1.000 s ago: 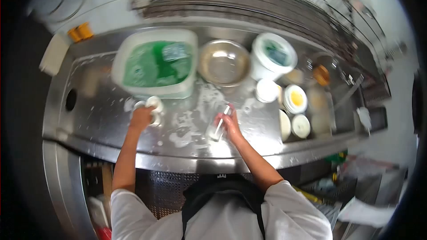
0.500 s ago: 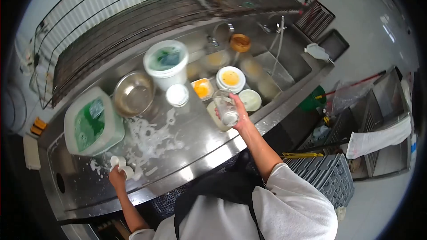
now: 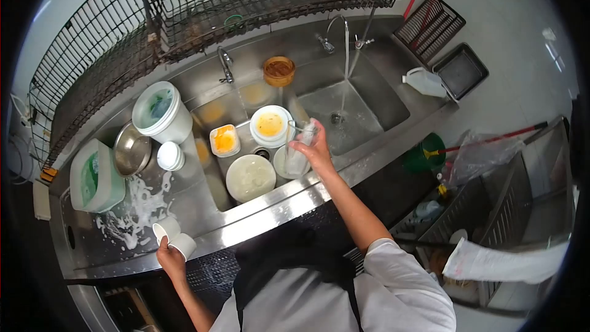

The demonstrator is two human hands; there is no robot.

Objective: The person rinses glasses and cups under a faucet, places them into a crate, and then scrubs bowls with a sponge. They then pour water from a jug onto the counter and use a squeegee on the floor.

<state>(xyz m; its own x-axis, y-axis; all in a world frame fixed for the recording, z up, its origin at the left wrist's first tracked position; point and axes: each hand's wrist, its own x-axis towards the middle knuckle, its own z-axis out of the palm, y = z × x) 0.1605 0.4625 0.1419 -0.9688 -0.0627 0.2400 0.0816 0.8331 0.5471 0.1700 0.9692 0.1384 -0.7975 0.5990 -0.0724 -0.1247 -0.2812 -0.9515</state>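
My right hand [image 3: 315, 150] holds a clear drinking glass [image 3: 297, 145] over the dish-filled sink basin [image 3: 243, 147], close to the divider beside the right basin. My left hand [image 3: 169, 257] grips two small white cups [image 3: 174, 238] at the front edge of the soapy steel counter [image 3: 141, 209]. In the basin under the glass lie a white plate [image 3: 250, 177], a bowl with yellow residue [image 3: 270, 125] and a square dish with orange residue [image 3: 224, 139].
Water runs from a tap [image 3: 337, 24] into the right basin [image 3: 350, 107]. A tub of green soapy water [image 3: 95, 178], a steel bowl [image 3: 131, 152] and a white bucket [image 3: 161, 112] stand on the counter. A wire rack [image 3: 203, 0] hangs above. Crates sit on the floor at right.
My view swung right from the counter to the sinks. My right hand carried the glass from the soapy counter over to the sink basin. My left hand stayed at the counter's front with the cups.
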